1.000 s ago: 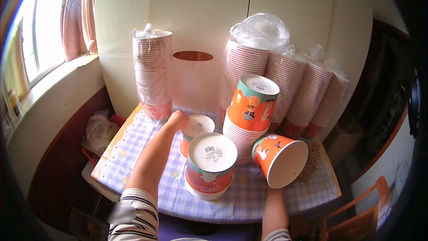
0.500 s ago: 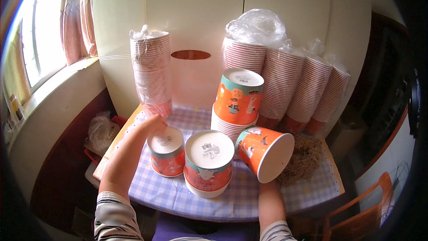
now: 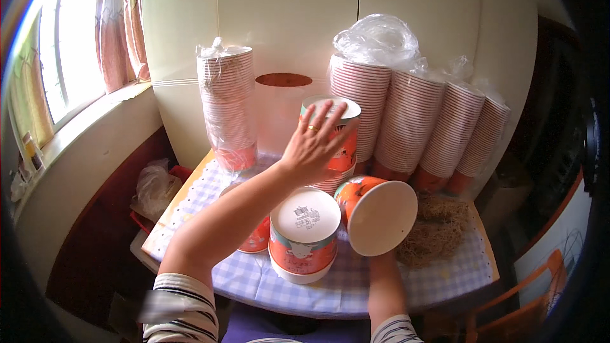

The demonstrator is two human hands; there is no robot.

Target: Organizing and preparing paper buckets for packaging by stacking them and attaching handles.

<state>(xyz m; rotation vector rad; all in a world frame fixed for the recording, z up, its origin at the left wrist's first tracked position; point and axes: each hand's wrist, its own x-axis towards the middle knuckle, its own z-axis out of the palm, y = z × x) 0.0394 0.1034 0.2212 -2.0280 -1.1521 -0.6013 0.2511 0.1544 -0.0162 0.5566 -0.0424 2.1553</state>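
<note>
over the checked cloth (image 3: 251,289), the right hand (image 3: 383,262) is mostly hidden by a tilted cup (image 3: 383,219), its grip untellable; the left hand (image 3: 311,146) splays, empty, before an upturned cup (image 3: 346,154). behind, wrapped stacks (image 3: 410,127) stand before a pale cabinet (image 3: 292,19).

Probable gap between hand (image 3: 316,141) and leftmost stack (image 3: 226,105)

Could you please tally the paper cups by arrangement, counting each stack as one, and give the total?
Tall back stacks: 5
Shorter middle stack: 1
Front upside-down cups, possibly nested: 2
Tilted cup: 1
Total: 9
</note>
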